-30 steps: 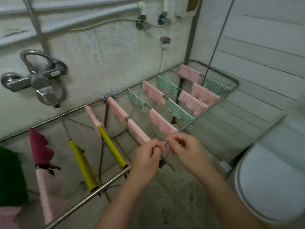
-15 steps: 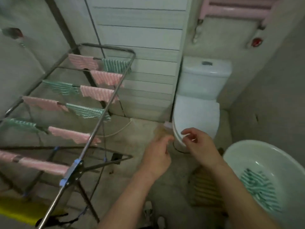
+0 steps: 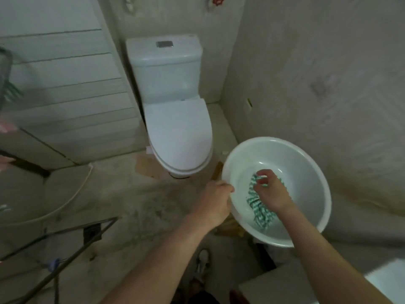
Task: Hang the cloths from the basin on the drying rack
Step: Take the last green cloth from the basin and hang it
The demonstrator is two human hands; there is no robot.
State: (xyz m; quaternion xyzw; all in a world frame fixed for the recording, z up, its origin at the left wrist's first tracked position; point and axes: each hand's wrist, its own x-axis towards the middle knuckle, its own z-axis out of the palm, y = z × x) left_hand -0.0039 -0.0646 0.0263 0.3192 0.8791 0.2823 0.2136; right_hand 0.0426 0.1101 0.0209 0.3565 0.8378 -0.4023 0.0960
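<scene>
The right hand (image 3: pixel 270 191) was inside the basin (image 3: pixel 285 154), palm down, fingers curled onto the upper edge of a green-and-white striped cloth (image 3: pixel 259 212). It appeared to be pinching that edge between thumb and fingertips. The cloth lay crumpled on the basin's bottom and was not seen to be lifted clear. It was the only cloth visible in the basin.

The left hand (image 3: pixel 215 200) was at the basin's near left rim with its fingers loosely curled. Whether it gripped the rim or merely rested against it could not be told.

The basin sat low, just to the right of the toilet (image 3: pixel 178 137) and close to the wall. The drying rack (image 3: pixel 72 257) stood well apart at the left edge of the view. Only its lower bars and a strip of its upper frame showed there, with a green hung cloth (image 3: pixel 9 91) and a pink one (image 3: pixel 6 128) partly in sight. A pale cord (image 3: pixel 74 194) lay across the floor (image 3: pixel 122 194) between basin and rack.

Assessment: the step in hand was the pick-up of what looked to be the last cloth. The next move called for a firm hold and a lift clear of the rim. A turn to the left would then be needed, both hands opening the cloth out to drape it over a free bar. Free bars were not visible, so a place would have to be found.
</scene>
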